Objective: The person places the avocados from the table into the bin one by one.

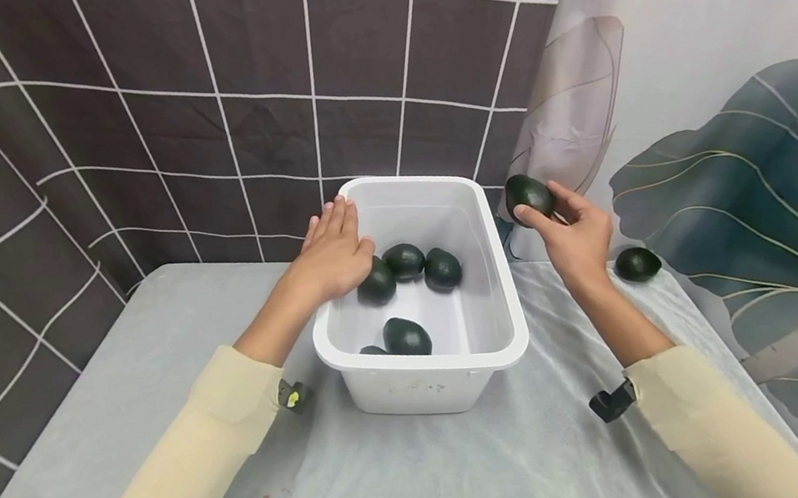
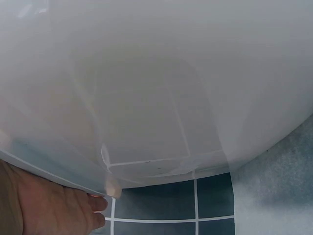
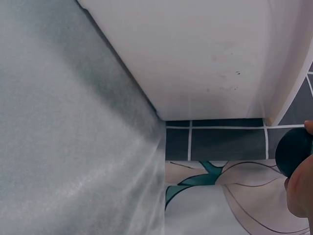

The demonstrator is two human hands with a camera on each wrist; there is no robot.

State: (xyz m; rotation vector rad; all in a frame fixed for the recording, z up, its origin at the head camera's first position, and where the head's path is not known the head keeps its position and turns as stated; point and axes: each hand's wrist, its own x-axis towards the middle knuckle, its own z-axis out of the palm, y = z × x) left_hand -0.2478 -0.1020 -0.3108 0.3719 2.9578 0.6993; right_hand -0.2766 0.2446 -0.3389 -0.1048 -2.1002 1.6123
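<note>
My right hand (image 1: 580, 235) grips a dark green avocado (image 1: 526, 192), held up just to the right of a white plastic tub (image 1: 433, 392). The same avocado (image 3: 292, 152) shows at the right edge of the right wrist view, between fingers and thumb. With fingers straight, my left hand (image 1: 333, 256) rests on the tub's left rim. Several avocados lie on the tub floor, among them one near the front (image 1: 406, 337) and one by the right side (image 1: 443, 269). The left hand (image 2: 58, 208) partly covers another avocado (image 1: 376, 282) in the head view.
A single avocado (image 1: 637, 264) lies on the grey cloth-covered table (image 1: 249, 487) near its right edge. Behind stands a dark tiled-pattern curtain (image 1: 262, 73). On the right hangs a pale sheet with a large leaf print (image 1: 745, 178).
</note>
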